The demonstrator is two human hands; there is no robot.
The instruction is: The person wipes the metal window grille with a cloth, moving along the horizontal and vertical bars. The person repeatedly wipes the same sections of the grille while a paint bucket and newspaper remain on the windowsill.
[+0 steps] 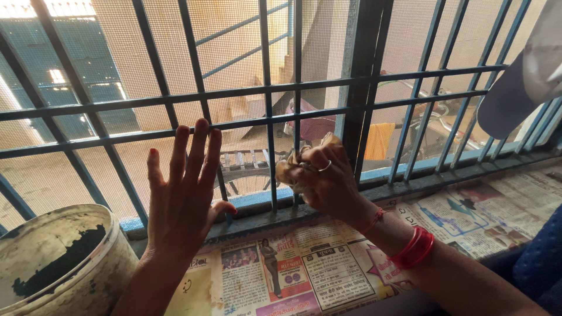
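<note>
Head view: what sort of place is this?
Probably a home window ledge. A dark metal window grille with mesh looks onto an outdoor staircase, newspaper lines the sill, and a stained white bucket stands beside it. The right hand presses a cloth to the bars.

Window grille (pixel 269 93): dark bars set close, mesh screen (pixel 234 52) behind; gaps admitted fingers only. Left hand (pixel 182 193) lay spread flat against the bars; right hand (pixel 325 178), clutching a cloth (pixel 291 169), pressed against a bar. Sill: newspaper (pixel 328 263) lay flat, open room above it. White bucket (pixel 58 263) blocked the left end.
</note>
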